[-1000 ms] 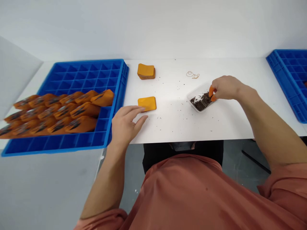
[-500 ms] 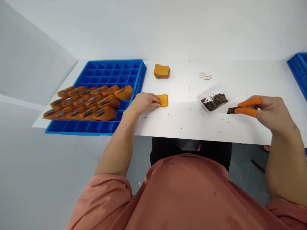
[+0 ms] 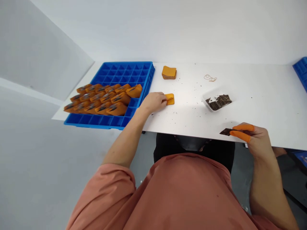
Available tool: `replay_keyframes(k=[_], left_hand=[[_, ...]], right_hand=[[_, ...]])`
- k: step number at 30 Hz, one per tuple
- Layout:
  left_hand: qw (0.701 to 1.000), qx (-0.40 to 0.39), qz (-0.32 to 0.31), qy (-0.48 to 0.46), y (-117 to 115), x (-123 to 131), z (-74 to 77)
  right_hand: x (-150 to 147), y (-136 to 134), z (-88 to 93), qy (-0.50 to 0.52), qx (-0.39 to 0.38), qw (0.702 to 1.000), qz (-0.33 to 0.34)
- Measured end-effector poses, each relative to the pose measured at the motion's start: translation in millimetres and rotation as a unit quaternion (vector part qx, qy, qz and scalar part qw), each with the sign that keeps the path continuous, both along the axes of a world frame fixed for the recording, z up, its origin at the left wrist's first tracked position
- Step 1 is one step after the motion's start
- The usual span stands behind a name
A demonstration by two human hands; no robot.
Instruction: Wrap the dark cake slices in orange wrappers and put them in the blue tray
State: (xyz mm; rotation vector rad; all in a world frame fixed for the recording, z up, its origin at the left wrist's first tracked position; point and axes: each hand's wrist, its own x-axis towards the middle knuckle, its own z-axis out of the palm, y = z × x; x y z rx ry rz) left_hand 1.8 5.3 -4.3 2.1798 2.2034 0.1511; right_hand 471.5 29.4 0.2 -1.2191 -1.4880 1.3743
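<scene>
Asker: From the head camera, what is your left hand doing?

Me: My left hand point(image 3: 154, 101) is lying on the bench point(image 3: 263, 95). Its fingers are curling over the left edge of a single orange pouch point(image 3: 170, 98) and gripping it, as far as I can tell. The pouch is sitting just right of the tray point(image 3: 124, 68), probably so the reach between them is short.

Asker: And the right?

Me: My right hand point(image 3: 257, 139) is hovering at the bench's near edge, well apart from the pouch. Thumb and forefinger, both wearing orange cots point(image 3: 241, 135), are pinching a dark chip point(image 3: 226, 131) by one end, so most of it is sticking out leftward. I'm guessing the cots are shielding it from skin.

Asker: Where is everything else lying?

Me: More dark pieces are sitting in a clear dish point(image 3: 217, 103) between my hands, with crumbs lying around it. Filled pouches point(image 3: 105, 100) are leaning in rows in the tray's near compartments. A stack point(image 3: 169, 72) of orange pieces and some bands point(image 3: 210, 77) are lying farther back.
</scene>
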Motion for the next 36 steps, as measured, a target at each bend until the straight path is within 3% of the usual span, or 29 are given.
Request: replay_keyframes(k=[3,6,8,11,17,21,25,30,36], left_hand=[[0.999,0.016,0.037,0.018,-3.9,10.8,-8.2],[0.990,0.089,0.091,-0.063,-10.1,16.3,-13.7],[0.968,0.157,0.114,-0.157,-16.9,18.4,-13.6],[0.913,0.237,0.134,-0.305,-32.3,26.1,-6.6],[0.799,0.266,0.104,-0.530,-69.3,68.7,17.4],[0.747,0.258,0.060,-0.610,-85.0,96.9,30.4],[0.745,0.256,0.029,-0.615,-93.8,109.7,37.8],[0.763,0.256,0.012,-0.593,-95.9,110.7,35.3],[0.779,0.259,0.003,-0.571,-91.3,112.1,30.2]], right_hand=[[-1.0,-8.8,-7.7,0.031,-0.010,0.999,-0.004],[-6.3,-16.8,-7.9,0.038,-0.014,0.999,0.002],[-11.7,-20.5,-4.5,0.048,-0.010,0.999,0.004],[-23.6,-23.6,5.8,0.078,0.013,0.997,0.000],[-70.7,-32.0,53.1,0.143,0.107,0.982,0.058],[-112.0,-39.9,89.6,0.168,0.200,0.956,0.134],[-140.1,-43.5,104.7,0.135,0.259,0.943,0.158],[-148.1,-41.3,98.1,0.094,0.278,0.946,0.138],[-146.8,-37.2,97.3,0.030,0.330,0.926,0.178]])
